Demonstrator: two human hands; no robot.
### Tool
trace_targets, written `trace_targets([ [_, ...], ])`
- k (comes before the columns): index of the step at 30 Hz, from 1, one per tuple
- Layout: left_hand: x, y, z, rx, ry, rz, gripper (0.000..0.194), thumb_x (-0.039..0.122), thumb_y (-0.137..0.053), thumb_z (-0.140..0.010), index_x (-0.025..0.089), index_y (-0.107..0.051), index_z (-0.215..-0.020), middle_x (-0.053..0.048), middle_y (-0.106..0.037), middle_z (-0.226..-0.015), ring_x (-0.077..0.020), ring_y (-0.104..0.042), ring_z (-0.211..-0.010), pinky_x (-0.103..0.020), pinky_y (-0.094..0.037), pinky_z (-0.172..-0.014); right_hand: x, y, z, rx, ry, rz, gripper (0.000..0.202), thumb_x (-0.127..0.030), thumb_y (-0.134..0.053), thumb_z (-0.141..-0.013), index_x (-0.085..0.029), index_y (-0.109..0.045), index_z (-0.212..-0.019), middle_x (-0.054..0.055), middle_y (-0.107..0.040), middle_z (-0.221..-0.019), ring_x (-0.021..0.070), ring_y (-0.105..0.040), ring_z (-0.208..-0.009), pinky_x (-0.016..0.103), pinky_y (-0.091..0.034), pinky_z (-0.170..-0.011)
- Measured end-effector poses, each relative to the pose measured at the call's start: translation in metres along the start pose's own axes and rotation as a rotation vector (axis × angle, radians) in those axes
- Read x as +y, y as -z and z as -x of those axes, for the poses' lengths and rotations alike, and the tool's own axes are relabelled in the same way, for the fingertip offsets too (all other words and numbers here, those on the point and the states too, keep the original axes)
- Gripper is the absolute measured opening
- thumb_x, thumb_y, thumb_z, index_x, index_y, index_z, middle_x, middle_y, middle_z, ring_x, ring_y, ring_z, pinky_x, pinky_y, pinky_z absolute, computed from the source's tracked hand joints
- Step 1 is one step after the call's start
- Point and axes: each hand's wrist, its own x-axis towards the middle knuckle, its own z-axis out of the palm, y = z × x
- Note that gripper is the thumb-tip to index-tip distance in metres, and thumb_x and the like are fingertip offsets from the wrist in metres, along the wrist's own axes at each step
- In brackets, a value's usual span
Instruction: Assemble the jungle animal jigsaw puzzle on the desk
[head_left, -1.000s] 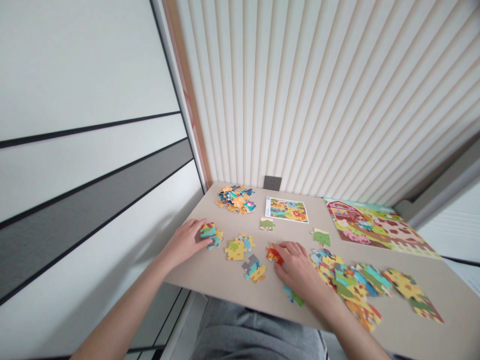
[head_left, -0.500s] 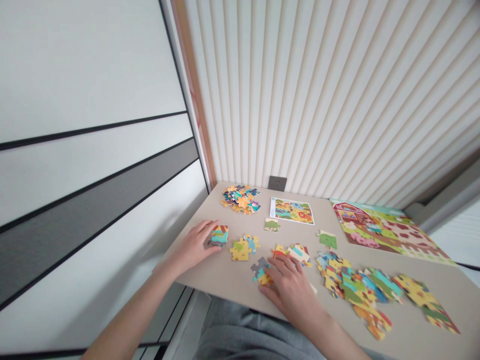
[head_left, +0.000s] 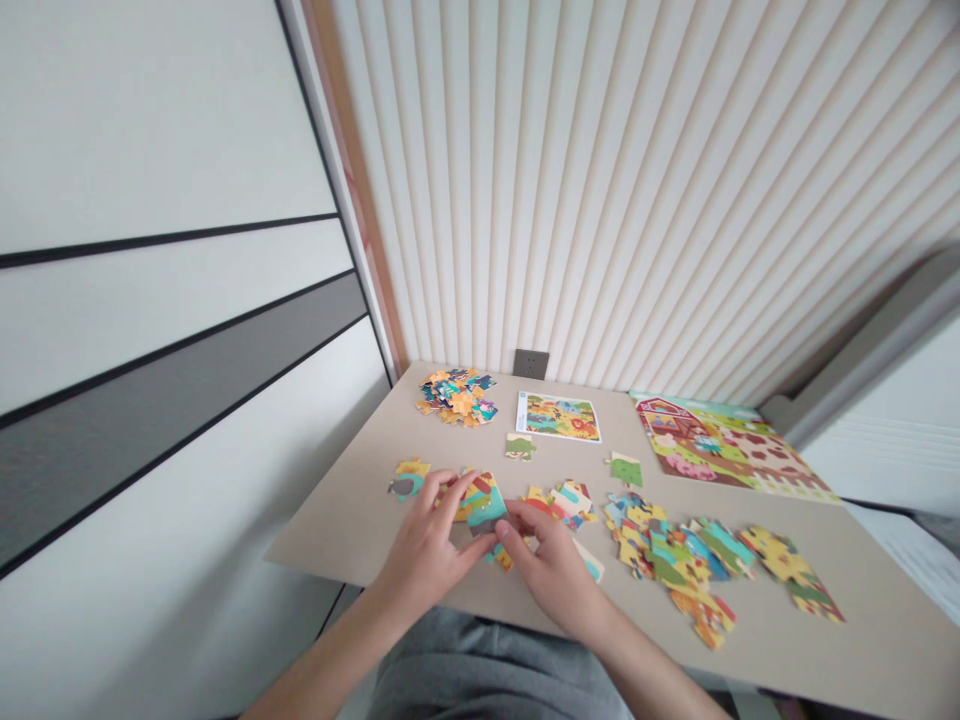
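Near the table's front edge, my left hand [head_left: 426, 540] pinches a puzzle piece [head_left: 484, 503] with red, yellow, green and teal parts. My right hand [head_left: 551, 568] has its thumb and index finger closed on the lower right side of that same piece. Behind my hands, other pieces lie partly covered. To the left sits a yellow and teal piece [head_left: 409, 478]. Just right of my right hand are a cream and red piece [head_left: 574, 503] and a pale piece [head_left: 590, 560].
A heap of orange and blue pieces [head_left: 459, 397] is at the back left of the table [head_left: 352, 500]. A picture card [head_left: 559, 417] and a farm puzzle [head_left: 731, 445] lie further right. Several loose pieces [head_left: 679, 555] spread over the right side.
My left hand has moved right with the piece, off the table at the left. My right hand has closed onto the piece. The view has shifted slightly, and a yellow and teal piece shows at the left.
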Motion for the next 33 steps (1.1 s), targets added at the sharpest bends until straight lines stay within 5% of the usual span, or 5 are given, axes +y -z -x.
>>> trace_targets([
  [4, 0.011, -0.015, 0.006, 0.042, 0.034, 0.055, 0.070, 0.039, -0.075, -0.091, 0.030, -0.041, -0.152, -0.013, -0.051, -0.133, -0.0314, -0.058, -0.127, -0.049, -0.054, -0.106, 0.005, 0.006, -0.006, 0.028, -0.042, -0.097, 0.031, -0.040, -0.052, -0.104, -0.020, -0.074, -0.113, 0.004, -0.076, -0.090, 0.0184, -0.068, -0.081, 0.029, -0.052, -0.075],
  [15, 0.002, -0.001, 0.018, -0.253, -0.030, 0.174, 0.070, 0.029, -0.066, -0.098, 0.035, -0.034, -0.160, -0.009, -0.060, -0.134, -0.0257, -0.061, -0.125, -0.043, -0.053, -0.108, 0.019, 0.043, -0.013, -0.129, 0.007, 0.174, 0.037, -0.034, -0.046, -0.105, -0.026, -0.070, -0.131, 0.006, -0.076, -0.106, 0.0221, -0.068, -0.100, 0.035, -0.050, -0.092],
  [23, 0.002, 0.005, 0.024, -0.354, 0.001, 0.208, 0.045, 0.025, -0.064, -0.099, 0.032, -0.054, -0.143, -0.005, -0.069, -0.111, -0.0215, -0.068, -0.105, -0.038, -0.057, -0.097, 0.023, 0.041, -0.025, -0.157, -0.096, 0.099, 0.026, -0.033, -0.063, -0.096, -0.020, -0.071, -0.117, -0.004, -0.061, -0.070, 0.0125, -0.053, -0.063, 0.024, -0.039, -0.060],
  [29, 0.003, 0.004, 0.032, -0.424, -0.039, 0.035, 0.089, 0.025, -0.080, -0.087, 0.034, -0.029, -0.160, -0.008, -0.064, -0.136, -0.0276, -0.062, -0.123, -0.046, -0.052, -0.107, 0.018, 0.032, -0.023, -0.289, -0.026, 0.129, 0.014, -0.029, -0.065, -0.095, -0.022, -0.073, -0.105, -0.002, -0.071, -0.081, 0.0136, -0.060, -0.071, 0.023, -0.044, -0.065],
  [33, 0.003, 0.002, 0.035, -0.430, -0.050, -0.064, 0.078, 0.026, -0.081, -0.085, 0.032, -0.041, -0.152, -0.008, -0.064, -0.131, -0.0291, -0.062, -0.121, -0.046, -0.052, -0.105, 0.021, 0.026, -0.023, -0.269, -0.046, 0.173, 0.016, -0.025, -0.066, -0.094, -0.023, -0.073, -0.108, -0.001, -0.073, -0.082, 0.0147, -0.064, -0.073, 0.024, -0.046, -0.068],
])
